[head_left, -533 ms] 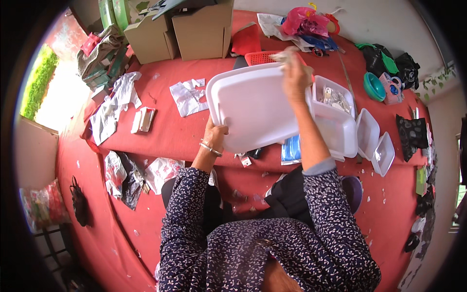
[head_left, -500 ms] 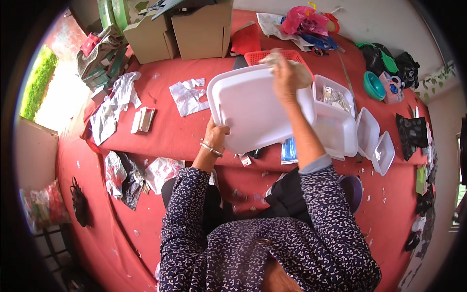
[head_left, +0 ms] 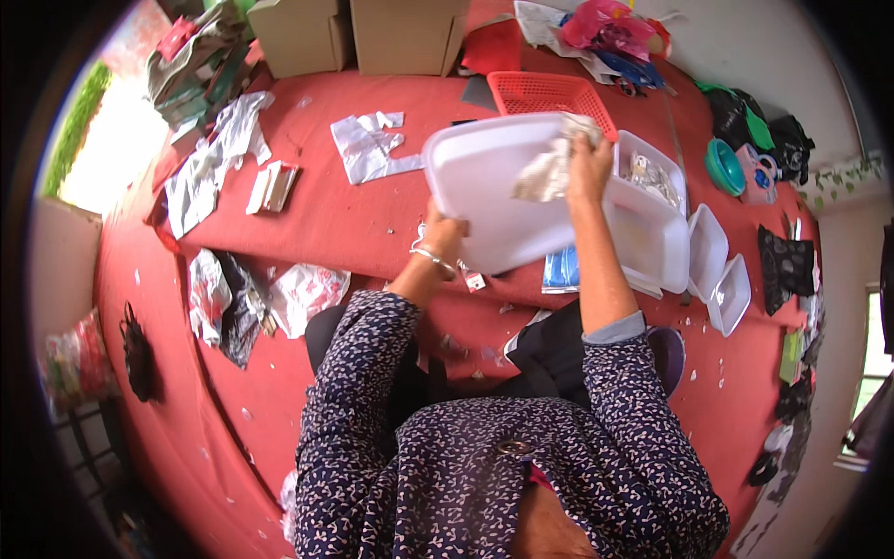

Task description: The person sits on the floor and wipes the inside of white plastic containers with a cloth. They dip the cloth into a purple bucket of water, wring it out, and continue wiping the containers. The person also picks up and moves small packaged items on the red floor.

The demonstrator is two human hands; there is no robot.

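Observation:
A shallow white plastic tray (head_left: 494, 177) is held up in front of me, tilted. My left hand (head_left: 445, 235), with a bracelet at its wrist, grips the tray's lower left edge, the thumb over the rim. At the tray's right side, my right hand (head_left: 589, 168) is closed on a crumpled pale cloth (head_left: 545, 175). Part of that cloth hangs against the tray's face. Just right of the tray stand white plastic containers (head_left: 652, 244), one of them holding small whitish items (head_left: 649, 177). Behind it sits a red mesh basket (head_left: 549, 91).
A white plastic bag (head_left: 368, 154) and a small open box (head_left: 273, 188) lie on the red-covered ledge. Cardboard boxes (head_left: 400, 37) stand at the back. Below the tray is a blue packet (head_left: 561, 270). A purple basin (head_left: 667, 359) and teal bowls (head_left: 724, 168) are to the right.
The cloth in my right hand has moved from the tray's far edge down over its face. With my left hand still on it, the tray has shifted right and tilted more.

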